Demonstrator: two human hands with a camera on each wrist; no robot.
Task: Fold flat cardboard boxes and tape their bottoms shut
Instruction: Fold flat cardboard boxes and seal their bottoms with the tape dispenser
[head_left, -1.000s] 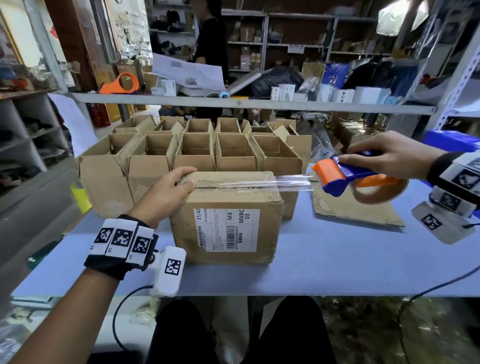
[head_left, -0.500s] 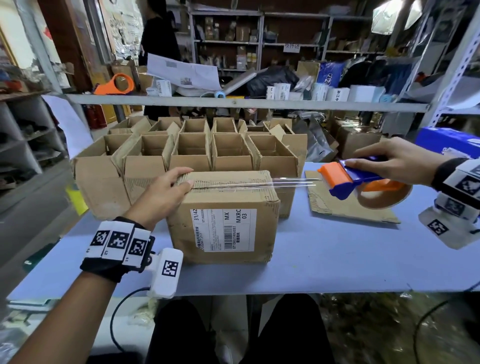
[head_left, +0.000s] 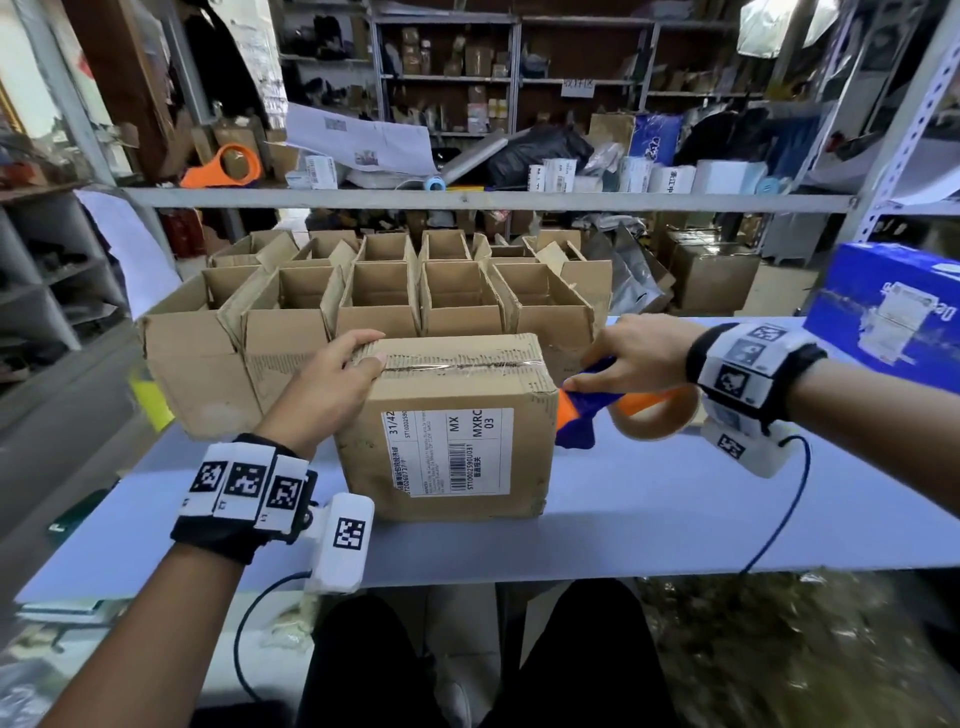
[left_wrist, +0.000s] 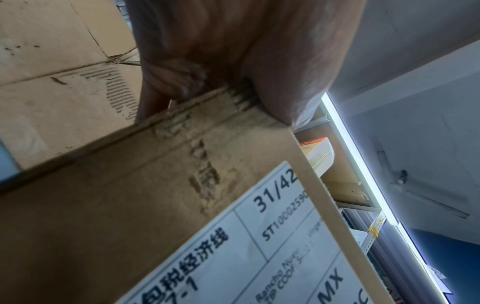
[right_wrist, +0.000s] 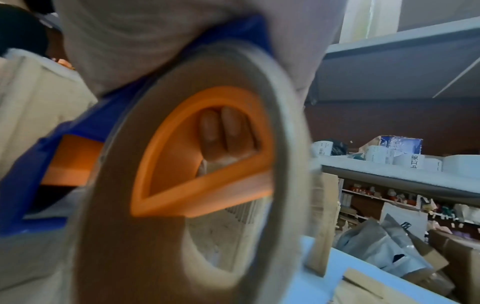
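On the tabletop (head_left: 649, 525) the box (head_left: 447, 431) sits seam-up, the left hand (head_left: 332, 382) curling its fingers (head_left: 354, 344) over its left edge, the right hand (head_left: 636, 353) gripping the tape dispenser (head_left: 584, 413) at the right edge — I'd press the tape (head_left: 467, 365) down that side wall, then tilt to cut cleanly.

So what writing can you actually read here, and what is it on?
"31/42": label on the box.
"MX": same label.
"MXRC 03": same label.
"ST10002590U031": same label, beside the barcode.
"包税经济线": same label, in the left wrist view.
Address lines on the label, print on the white shelf boxes and on the blue box: too small or blurred to read.
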